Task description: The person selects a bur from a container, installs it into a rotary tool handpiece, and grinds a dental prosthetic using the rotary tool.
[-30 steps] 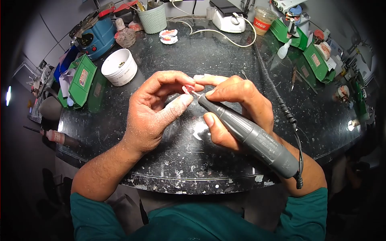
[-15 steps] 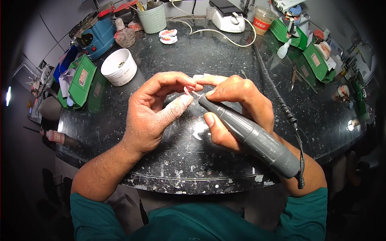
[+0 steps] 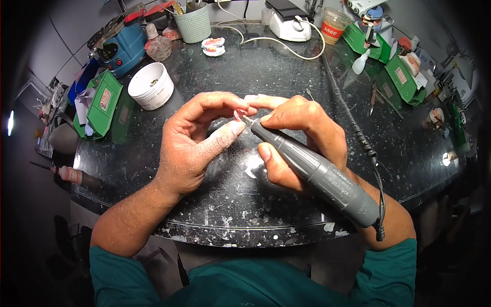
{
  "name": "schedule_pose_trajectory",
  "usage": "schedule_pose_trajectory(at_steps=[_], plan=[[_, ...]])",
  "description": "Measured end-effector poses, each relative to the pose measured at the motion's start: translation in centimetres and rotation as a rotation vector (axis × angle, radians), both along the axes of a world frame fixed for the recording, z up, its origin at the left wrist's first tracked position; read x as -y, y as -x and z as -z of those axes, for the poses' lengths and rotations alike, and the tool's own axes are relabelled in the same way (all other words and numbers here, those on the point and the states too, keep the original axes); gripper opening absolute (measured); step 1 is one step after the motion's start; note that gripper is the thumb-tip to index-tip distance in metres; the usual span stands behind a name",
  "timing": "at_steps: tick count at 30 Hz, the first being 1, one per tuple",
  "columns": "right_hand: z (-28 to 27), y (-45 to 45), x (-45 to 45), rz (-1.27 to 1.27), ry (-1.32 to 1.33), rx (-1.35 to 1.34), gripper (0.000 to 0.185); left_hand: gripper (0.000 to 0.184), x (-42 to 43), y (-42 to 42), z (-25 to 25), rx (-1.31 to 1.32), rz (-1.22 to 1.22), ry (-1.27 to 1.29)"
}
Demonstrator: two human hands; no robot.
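Between the thumb and fingers of my left hand (image 3: 192,140), which is dusted with pale powder, is a small pink piece (image 3: 239,115). My right hand (image 3: 312,138) is closed around a dark grey rotary handpiece (image 3: 319,176), whose thin metal tip points at the pink piece. Whether the tip touches it cannot be made out. One finger of my right hand reaches over to my left fingertips. A black coiled cord (image 3: 353,120) runs down to the rear end of the handpiece.
A white tub (image 3: 152,92) stands on the black table (image 3: 230,71) beyond my left hand. Green bins (image 3: 105,105) are at both sides. A dental model (image 3: 213,47), a woven cup (image 3: 194,25) and a white device (image 3: 291,30) sit at the back.
The pink piece is turned slightly between my left fingers compared with the earliest frame. The handpiece and my right hand have shifted very slightly left.
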State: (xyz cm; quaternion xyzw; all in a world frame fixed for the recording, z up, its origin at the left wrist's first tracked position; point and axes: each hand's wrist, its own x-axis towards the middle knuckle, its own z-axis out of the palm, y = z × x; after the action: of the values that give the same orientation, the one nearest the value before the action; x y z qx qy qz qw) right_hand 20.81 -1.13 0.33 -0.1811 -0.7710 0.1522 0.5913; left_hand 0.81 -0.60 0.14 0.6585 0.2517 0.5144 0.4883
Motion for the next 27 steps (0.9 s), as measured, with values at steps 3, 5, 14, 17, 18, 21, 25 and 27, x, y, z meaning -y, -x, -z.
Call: schedule_pose_trajectory(at_steps=[3,5,14,17,18,21,25,27], plan=[[0.07,-0.07,-0.07,-0.001,-0.005,0.005,0.033,0.026,0.04,0.05,-0.05,0.008,0.007,0.012],[0.12,-0.10,-0.14,-0.007,-0.003,0.005,0.033,0.027,0.04,0.08,-0.07,0.024,0.024,0.022],[0.07,-0.56,-0.43,-0.052,-0.059,0.098,0.035,0.027,-0.10,0.17,0.09,0.078,0.070,0.032],[-0.01,-0.47,-0.38,-0.033,-0.065,0.095,0.034,0.027,-0.15,0.15,0.29,0.098,0.086,0.035],[-0.05,-0.43,-0.38,-0.016,-0.075,0.097,0.034,0.027,-0.15,0.11,0.29,0.103,0.088,0.036],[0.26,-0.59,-0.76,-0.070,-0.090,0.099,0.034,0.027,-0.11,0.14,0.31,0.100,0.085,0.015],[0.04,-0.60,-0.58,-0.028,-0.102,0.110,0.034,0.027,-0.07,0.15,0.26,0.091,0.082,0.002],[0.02,-0.72,-0.59,-0.050,-0.090,0.117,0.034,0.027,-0.15,0.22,0.33,0.090,0.082,-0.004]])
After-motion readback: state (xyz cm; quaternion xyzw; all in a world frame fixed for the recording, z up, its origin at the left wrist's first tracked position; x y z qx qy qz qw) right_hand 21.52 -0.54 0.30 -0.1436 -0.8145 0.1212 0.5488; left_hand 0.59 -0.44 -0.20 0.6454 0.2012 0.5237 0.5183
